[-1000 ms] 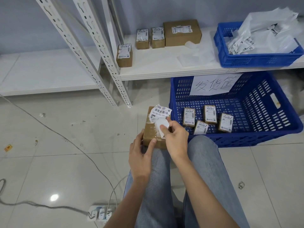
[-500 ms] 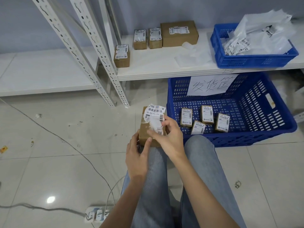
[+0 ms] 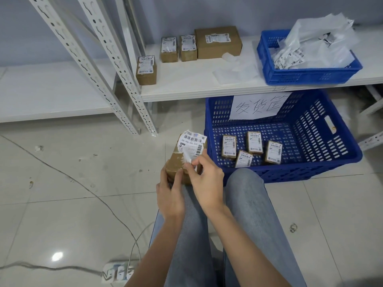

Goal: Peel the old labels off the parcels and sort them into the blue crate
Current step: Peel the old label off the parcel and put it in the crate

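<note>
Tiled floor under a seated person's knees. Left hand [image 3: 170, 197] grips a box [image 3: 178, 165] on the left knee; right hand [image 3: 205, 179] pinches its half-peeled label [image 3: 192, 144]. Just right of the box, a blue crate [image 3: 323, 141] holds five parcels [image 3: 254, 142]. Behind the box, a shelf [image 3: 186, 83] holds more.

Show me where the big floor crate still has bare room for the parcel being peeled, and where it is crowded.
The blue crate has bare floor along its back wall under the paper sign, and across its right side past the rightmost parcel. The crowded spot is the front left, where four labelled parcels cluster. The held parcel sits just outside the crate's left wall.
</note>
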A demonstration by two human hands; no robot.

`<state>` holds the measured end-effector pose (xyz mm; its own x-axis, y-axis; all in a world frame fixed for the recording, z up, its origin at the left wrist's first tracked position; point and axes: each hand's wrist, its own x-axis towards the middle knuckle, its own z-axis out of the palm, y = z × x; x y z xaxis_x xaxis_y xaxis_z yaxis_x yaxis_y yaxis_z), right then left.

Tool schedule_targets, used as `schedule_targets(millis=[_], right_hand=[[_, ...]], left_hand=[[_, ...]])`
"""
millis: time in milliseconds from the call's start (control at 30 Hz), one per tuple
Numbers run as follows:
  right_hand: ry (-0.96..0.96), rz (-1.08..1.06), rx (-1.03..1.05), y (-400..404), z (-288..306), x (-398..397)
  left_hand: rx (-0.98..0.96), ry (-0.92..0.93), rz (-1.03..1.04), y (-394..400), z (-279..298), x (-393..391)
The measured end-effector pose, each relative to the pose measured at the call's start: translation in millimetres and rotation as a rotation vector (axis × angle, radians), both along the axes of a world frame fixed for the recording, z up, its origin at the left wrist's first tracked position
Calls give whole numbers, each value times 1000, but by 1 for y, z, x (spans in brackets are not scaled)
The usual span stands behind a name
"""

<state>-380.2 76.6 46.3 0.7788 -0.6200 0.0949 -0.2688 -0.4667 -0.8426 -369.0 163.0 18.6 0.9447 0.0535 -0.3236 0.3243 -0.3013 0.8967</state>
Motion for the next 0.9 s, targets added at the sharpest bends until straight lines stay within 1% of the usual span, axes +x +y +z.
schedule_targets(millis=[133,233,300,433,567,700,800,867,900], right_hand=[[40,4,-36,5,6,0],[174,24,-13,2,7,-1],[211,25,-8,-2,8,-1],[274,17,-40,-6,13,7],[287,-66,17,-12,18,16],[232,-96,111,-17,18,21],[198,-22,271,-12,9,15],[130,10,372,-8,3,10],[89,9,455,-7,2,8]], left_hand=[[49,-5,15,-1,-1,0],[184,-114,-16,-2,3,-1],[238,-171,-37,-1,5,0],[250,-173,-29,1,5,4],[268,-179,-40,2,2,4],[244,-144,-8,1,2,5],[206,-122,9,3,2,5],[217,-132,-2,3,2,4],[221,-132,-4,2,1,4]])
